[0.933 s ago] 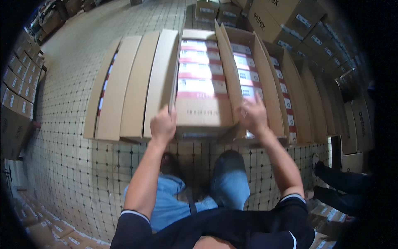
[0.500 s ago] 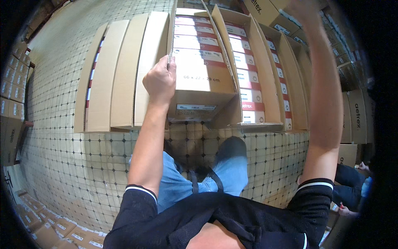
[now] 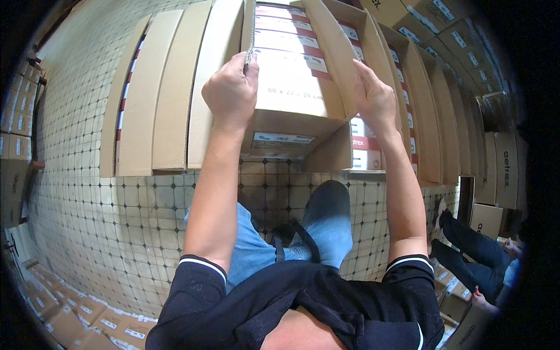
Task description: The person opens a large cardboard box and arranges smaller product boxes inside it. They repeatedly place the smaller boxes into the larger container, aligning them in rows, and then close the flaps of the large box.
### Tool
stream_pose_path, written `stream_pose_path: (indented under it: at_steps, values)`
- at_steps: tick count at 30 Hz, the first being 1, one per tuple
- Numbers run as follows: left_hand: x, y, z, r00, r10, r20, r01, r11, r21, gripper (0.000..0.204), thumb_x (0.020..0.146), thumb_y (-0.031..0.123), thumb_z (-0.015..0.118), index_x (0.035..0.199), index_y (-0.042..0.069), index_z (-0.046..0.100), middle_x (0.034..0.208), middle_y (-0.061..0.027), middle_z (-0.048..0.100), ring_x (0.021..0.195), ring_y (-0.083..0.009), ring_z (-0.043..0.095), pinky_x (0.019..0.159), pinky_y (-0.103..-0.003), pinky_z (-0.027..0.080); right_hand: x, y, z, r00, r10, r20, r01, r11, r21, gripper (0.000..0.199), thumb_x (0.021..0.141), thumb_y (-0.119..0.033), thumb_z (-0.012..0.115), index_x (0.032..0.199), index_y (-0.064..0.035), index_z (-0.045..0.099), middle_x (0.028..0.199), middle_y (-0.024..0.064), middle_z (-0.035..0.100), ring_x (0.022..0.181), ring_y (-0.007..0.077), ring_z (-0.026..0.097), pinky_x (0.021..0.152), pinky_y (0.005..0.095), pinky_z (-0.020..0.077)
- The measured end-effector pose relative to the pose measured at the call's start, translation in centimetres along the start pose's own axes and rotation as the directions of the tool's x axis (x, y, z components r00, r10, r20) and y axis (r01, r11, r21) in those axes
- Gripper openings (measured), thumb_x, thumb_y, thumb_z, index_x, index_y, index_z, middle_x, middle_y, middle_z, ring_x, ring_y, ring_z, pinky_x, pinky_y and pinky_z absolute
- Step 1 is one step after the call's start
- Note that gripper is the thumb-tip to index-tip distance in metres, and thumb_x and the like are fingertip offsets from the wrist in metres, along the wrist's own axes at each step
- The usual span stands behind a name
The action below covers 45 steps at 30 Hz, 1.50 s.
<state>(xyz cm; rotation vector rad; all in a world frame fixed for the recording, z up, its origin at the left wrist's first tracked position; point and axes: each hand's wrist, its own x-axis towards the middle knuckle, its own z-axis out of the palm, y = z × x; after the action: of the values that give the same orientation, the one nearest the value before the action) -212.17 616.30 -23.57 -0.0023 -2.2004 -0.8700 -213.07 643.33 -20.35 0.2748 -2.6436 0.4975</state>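
An open cardboard carton [image 3: 303, 120] stands tilted before me, its front end raised off the tiled floor. Inside it lies a row of white and red boxes [image 3: 289, 41]. My left hand [image 3: 232, 90] is closed round the edge of its upright left flap [image 3: 249, 29]. My right hand [image 3: 375, 98] is against the outer side of the right flap [image 3: 332, 49], its fingers fairly straight and partly apart. Just right of it stands another open carton [image 3: 367, 171] with similar boxes, partly hidden by my right hand and forearm.
Flapped cartons [image 3: 178, 87] line up to the left, and more open cartons [image 3: 429, 116] continue right. Stacked cartons [image 3: 446, 35] fill the far right; others [image 3: 14, 157] stand at the left rim. Another person's dark-clothed legs [image 3: 475, 251] are at the lower right.
My right hand has come down from the upper right to the carton's right flap. My left hand keeps its grip on the left flap. The carton appears slightly higher in view.
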Motion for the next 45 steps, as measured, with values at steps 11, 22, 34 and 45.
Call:
stream_pose_path:
  at_steps: [11,22,34,45]
  values:
    - [0.5,0.9,-0.5,0.997,-0.045,0.066,0.043,0.999,0.023,0.027,0.093,0.031,0.062,0.103,0.009,0.073,0.061,-0.0122,0.065,0.055,-0.0269,0.066,0.054,-0.039,0.05,-0.2,1.9,1.0,0.985,-0.104,-0.139,0.109,0.994,0.025,0.031,0.097,-0.024,0.054,0.125,-0.017,0.064,0.089,0.0183,0.071,0.08,0.0353,0.071,0.07,0.0451,0.0567]
    - [-2.5,0.6,-2.0,0.517,-0.275,0.81,-0.042,0.938,0.345,0.054,0.094,0.017,0.053,0.146,0.011,0.04,0.104,-0.023,0.069,0.096,-0.0343,0.069,0.086,-0.045,0.055,-10.3,-0.2,5.8,0.97,-0.1,0.22,0.151,0.962,-0.228,0.041,0.088,-0.01,0.057,0.129,-0.0105,0.062,0.115,0.0113,0.07,0.128,0.029,0.054,0.097,0.0421,0.0476]
    - [-3.7,-3.8,0.0,0.592,-0.201,0.78,0.039,0.974,0.222,0.025,0.088,0.008,0.056,0.112,0.003,0.054,0.095,-0.0269,0.068,0.093,-0.0417,0.066,0.084,-0.052,0.052,-9.7,-6.8,10.5,0.95,-0.217,0.225,0.202,0.975,0.089,0.041,0.089,-0.026,0.064,0.124,-0.0053,0.062,0.137,0.0214,0.052,0.135,0.0375,0.044,0.114,0.0491,0.0326]
    - [-3.6,-4.9,-1.8,0.583,-0.178,0.793,0.124,0.984,0.13,0.022,0.088,0.008,0.053,0.108,0.001,0.055,0.092,-0.0294,0.066,0.092,-0.0452,0.065,0.084,-0.051,0.051,-6.7,-6.9,10.3,0.94,-0.209,0.269,0.227,0.973,-0.039,0.05,0.086,-0.05,0.067,0.097,-0.0019,0.068,0.097,0.0166,0.058,0.097,0.0303,0.056,0.083,0.0421,0.0478]
